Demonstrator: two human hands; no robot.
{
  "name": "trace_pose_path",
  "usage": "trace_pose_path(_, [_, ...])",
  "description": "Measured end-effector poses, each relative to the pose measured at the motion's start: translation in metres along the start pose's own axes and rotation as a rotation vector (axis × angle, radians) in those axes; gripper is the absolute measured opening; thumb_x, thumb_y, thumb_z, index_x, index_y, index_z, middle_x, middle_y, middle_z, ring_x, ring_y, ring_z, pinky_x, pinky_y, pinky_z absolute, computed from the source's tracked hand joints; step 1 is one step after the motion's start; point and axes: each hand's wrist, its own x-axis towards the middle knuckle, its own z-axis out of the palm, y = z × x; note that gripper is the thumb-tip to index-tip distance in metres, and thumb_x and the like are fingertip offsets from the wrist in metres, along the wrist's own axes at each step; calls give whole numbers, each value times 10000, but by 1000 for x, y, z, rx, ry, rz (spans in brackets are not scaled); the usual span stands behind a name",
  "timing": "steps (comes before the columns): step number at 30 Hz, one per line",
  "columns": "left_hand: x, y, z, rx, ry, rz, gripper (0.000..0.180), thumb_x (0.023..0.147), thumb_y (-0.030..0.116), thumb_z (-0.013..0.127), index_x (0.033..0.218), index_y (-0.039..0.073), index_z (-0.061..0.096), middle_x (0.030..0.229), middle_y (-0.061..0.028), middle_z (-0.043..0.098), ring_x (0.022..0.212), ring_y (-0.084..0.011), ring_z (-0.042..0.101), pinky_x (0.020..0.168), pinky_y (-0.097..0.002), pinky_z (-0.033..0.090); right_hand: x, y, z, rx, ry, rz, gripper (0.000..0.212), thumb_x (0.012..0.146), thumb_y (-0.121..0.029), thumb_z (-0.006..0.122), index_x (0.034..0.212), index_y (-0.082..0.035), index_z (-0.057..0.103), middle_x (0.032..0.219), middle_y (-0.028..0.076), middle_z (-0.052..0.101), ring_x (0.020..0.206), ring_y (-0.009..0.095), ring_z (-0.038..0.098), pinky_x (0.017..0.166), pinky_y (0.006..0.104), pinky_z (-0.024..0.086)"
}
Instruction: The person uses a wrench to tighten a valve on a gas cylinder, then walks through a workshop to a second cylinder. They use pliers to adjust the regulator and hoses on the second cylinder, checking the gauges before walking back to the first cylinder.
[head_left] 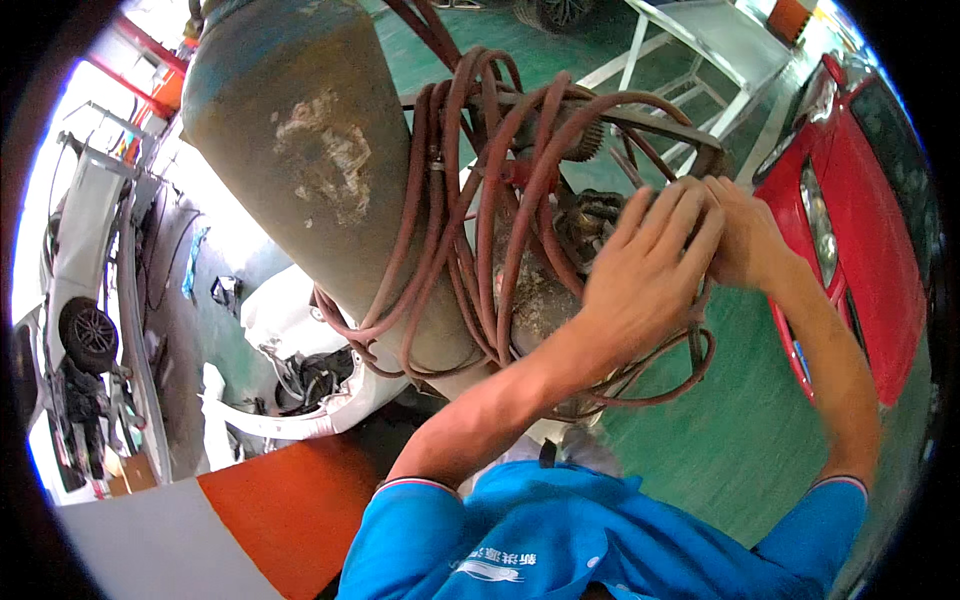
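Observation:
My left hand (655,255) and my right hand (745,235) meet just below the end of a curved metal bar (665,125). The left fingers are bent and pressed together against the right hand, whose fingers curl closed. Whatever lies between them is hidden behind the hands. Beside my left hand, a reddish-brown hose (490,220) hangs in several loose loops over the bar. A tall, worn gas cylinder (290,130) with peeling patches leans to the left of the loops. Dark metal fittings (590,215) show between the hose and my left hand.
A red car (870,230) stands close on my right. A white metal frame table (720,45) is beyond the hands. At left, a white bumper part (300,425) lies on the floor near a raised white car (85,250). An orange panel (290,510) is at lower left.

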Motion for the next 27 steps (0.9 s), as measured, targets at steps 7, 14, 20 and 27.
trace_pose_path(7, [-87, -56, -57, -28, 169, -848, 851, 756, 179, 806, 1435, -43, 344, 1363, -273, 460, 1216, -433, 516, 1045, -457, 413, -7, -30, -19, 75, -80, 49, 969, 650, 36, 677, 1520, -49, 259, 1210, 189, 485, 1131, 395, 508, 897, 473, 500])
trace_pose_path(14, [-86, -48, -51, -199, 132, -850, 727, 844, 163, 707, 1430, -56, 339, 1248, -290, 546, 1065, -464, 598, 875, -477, 497, -30, -81, -40, 4, -172, 206, 967, 654, 48, 644, 1525, -34, 231, 1271, 250, 459, 1180, 438, 484, 959, 484, 476])
trace_pose_path(20, [-94, -49, -50, -307, -7, -862, 701, 897, 197, 662, 1442, -66, 306, 1272, -309, 527, 1054, -485, 594, 846, -511, 498, -31, -142, -60, -56, -360, 452, 972, 682, -142, 718, 1509, 19, 234, 1174, 235, 523, 1125, 405, 545, 899, 488, 508])
trace_pose_path(27, [-105, -53, -45, -391, -42, -858, 721, 899, 202, 660, 1454, -63, 285, 1265, -320, 532, 1066, -489, 594, 855, -515, 497, -32, -185, -67, 143, -334, 595, 1038, 677, -257, 763, 1505, 61, 223, 1215, 270, 528, 1114, 431, 573, 940, 472, 485])
